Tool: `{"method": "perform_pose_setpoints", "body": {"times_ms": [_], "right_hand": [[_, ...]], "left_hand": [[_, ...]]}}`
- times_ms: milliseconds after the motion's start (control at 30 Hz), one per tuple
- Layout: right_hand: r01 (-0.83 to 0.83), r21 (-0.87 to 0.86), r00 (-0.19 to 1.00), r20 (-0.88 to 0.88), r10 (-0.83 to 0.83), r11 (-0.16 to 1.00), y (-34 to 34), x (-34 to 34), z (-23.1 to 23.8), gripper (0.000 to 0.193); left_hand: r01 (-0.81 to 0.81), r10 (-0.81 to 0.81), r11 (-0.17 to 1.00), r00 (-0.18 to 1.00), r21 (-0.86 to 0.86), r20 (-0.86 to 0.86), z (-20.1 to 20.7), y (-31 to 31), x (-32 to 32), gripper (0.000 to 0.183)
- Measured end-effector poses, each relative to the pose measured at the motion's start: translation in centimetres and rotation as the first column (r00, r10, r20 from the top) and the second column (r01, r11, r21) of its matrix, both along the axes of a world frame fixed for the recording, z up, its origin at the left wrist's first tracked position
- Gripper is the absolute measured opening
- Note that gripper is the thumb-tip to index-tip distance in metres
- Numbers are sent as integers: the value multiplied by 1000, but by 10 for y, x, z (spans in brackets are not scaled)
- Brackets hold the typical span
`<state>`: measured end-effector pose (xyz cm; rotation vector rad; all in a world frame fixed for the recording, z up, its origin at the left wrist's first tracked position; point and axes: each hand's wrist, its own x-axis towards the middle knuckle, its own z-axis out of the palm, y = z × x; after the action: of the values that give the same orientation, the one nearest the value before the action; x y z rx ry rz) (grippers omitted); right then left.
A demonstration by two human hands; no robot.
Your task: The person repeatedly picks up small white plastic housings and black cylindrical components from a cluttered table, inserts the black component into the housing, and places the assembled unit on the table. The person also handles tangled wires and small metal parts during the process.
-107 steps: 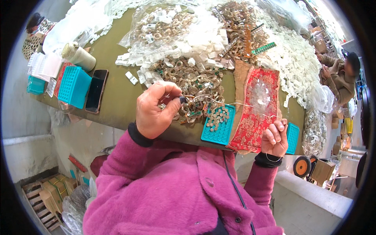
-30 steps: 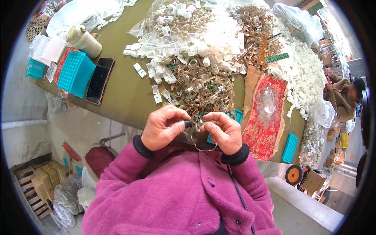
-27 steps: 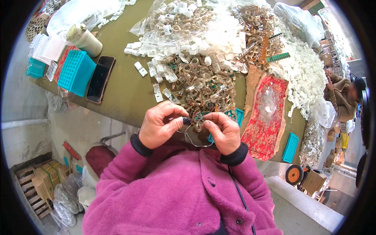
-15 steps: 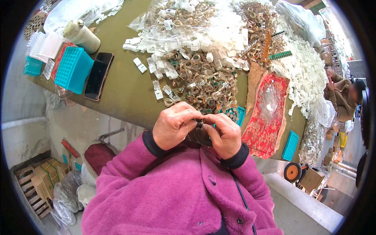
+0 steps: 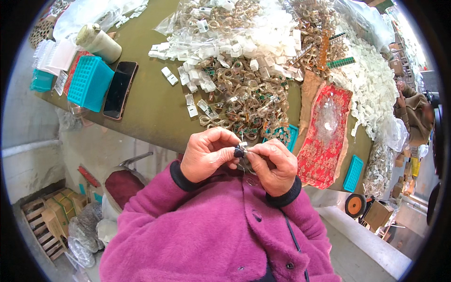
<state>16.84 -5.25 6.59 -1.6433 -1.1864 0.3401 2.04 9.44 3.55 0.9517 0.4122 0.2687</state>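
Note:
My left hand [image 5: 204, 152] and my right hand [image 5: 275, 164] meet in front of my chest, just off the table's near edge. Both are closed, thumbs against forefingers, around a small black and white part [image 5: 239, 151] with thin clear wire trailing from it. Its exact kind is too small to make out. Right behind my fingers lies a heap of coiled clear-wire pieces [image 5: 253, 94] with small green boards among them. A teal tray [image 5: 292, 137] holding small round silvery pieces sits beyond my right hand.
White plastic housings [image 5: 263, 40] are piled at the back. A red patterned cloth pad [image 5: 324, 141] and a teal tray [image 5: 353, 174] lie at right. On the left are a phone [image 5: 120, 89], stacked teal trays [image 5: 90, 82] and a cream bottle [image 5: 98, 42]. A person [image 5: 413, 113] sits far right.
My hands have drawn slightly apart, the right one moving a little right and down. More of the black and white part shows between my fingertips.

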Motion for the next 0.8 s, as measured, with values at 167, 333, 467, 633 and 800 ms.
{"method": "perform_pose_setpoints", "body": {"times_ms": [167,333,467,633,800], "right_hand": [[60,-81,989,-133,-70,995,-3,-3,-1,8],[177,-103,776,-598,-203,979,-6,-4,-1,6],[156,-166,798,-560,-223,974,-13,7,0,9],[86,-102,627,-768,-133,991,-33,32,3,7],[34,-25,419,-907,-37,999,-41,44,6,8]], "left_hand": [[32,-31,993,999,-110,13,-4,1,-2,17],[-35,36,990,999,-136,4,-6,2,-6,19],[-97,99,995,994,30,-45,-1,24,-19,19],[-186,188,974,982,131,-9,5,69,-43,16],[-325,325,944,946,52,7,-3,84,-49,14]]}}
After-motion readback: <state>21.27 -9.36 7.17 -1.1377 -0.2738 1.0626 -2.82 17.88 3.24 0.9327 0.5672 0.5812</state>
